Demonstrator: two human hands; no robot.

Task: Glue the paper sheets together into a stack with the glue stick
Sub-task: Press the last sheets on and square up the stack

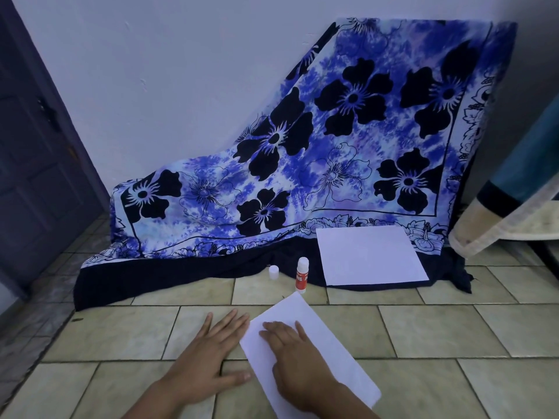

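Glue stick stands uncapped on the tiles, red label too blurry to read, cap beside it. Right hand presses flat on the near paper; left hand lies flat, gripping nothing. More sheets lie behind on the cloth.

There is only one view, from the camera on my head, looking forward and steeply down over the tiled floor toward the wall ahead. It sits close over my work: my left hand and right hand fill the bottom centre of the frame, forearms cut by the lower edge. The wide lens bends things, so the door at the left edge leans inward, and the draped flowered cloth fills the middle and upper right.
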